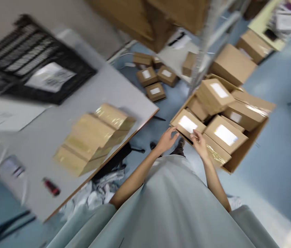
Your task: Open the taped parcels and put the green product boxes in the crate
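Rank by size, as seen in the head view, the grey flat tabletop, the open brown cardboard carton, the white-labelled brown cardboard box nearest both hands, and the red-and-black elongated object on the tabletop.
1. Grey tabletop
2. Open carton
3. White-labelled box
4. Red-and-black object

We recognise a packing room by the labelled cartons (226, 133) filling a large open box (250, 146) and taped cartons (93, 131) along the brown edge of the table (114, 89).
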`<state>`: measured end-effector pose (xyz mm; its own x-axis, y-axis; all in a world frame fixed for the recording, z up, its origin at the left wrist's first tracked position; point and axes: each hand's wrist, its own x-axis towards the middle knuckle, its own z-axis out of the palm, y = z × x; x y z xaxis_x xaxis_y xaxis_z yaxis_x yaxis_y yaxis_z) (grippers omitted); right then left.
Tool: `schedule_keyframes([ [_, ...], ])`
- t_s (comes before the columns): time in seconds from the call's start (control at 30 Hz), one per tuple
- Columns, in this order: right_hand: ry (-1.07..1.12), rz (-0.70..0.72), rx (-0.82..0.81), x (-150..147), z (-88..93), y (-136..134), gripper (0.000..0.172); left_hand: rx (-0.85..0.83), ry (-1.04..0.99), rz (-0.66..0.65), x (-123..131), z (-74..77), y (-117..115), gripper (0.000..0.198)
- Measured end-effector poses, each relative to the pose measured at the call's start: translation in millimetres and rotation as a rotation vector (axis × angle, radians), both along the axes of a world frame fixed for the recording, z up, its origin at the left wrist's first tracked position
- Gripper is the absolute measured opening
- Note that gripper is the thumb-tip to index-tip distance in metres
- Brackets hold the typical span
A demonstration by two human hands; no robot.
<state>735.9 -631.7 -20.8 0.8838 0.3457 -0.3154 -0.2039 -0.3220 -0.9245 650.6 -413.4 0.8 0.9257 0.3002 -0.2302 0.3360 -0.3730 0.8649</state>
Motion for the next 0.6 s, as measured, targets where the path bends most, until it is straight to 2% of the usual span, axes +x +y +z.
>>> schedule_keyframes([
  [0.1, -0.034, 0.213, 0.036, -0.8, 7.4, 59.5, 0.078, -0.005, -0.03, 0.248, -48.9, 10.4, 49.7, 0.046],
  [0.17, -0.05, 0.353, 0.063, -12.1, 11.8, 105.4, 0.078, -0.001, -0.065, 0.434, -92.5, 11.3, 83.9, 0.045],
  [0.27, -0.057, 0.551, 0.087, -42.7, 18.9, 178.6, 0.078, 0.016, -0.146, 0.708, -174.6, 5.1, 130.9, 0.044],
  [0.37, -0.083, 0.695, 0.047, -72.9, 20.0, 256.9, 0.087, 0.054, -0.204, 0.981, -271.4, -8.3, 172.1, 0.044],
  [0.43, -0.112, 0.721, -0.037, -85.2, 15.2, 310.5, 0.103, 0.087, -0.172, 1.189, -337.9, -20.8, 197.3, 0.046],
  [0.5, -0.142, 0.676, -0.175, -91.3, 7.5, 360.5, 0.124, 0.126, -0.095, 1.406, -397.7, -35.6, 220.9, 0.053],
  [0.57, -0.194, 0.607, -0.302, -94.6, -0.9, 401.5, 0.137, 0.137, 0.017, 1.571, -442.6, -50.9, 242.6, 0.067],
  [0.6, -0.232, 0.587, -0.335, -96.5, -4.7, 417.4, 0.138, 0.09, 0.074, 1.629, -457.8, -57.8, 252.3, 0.076],
])
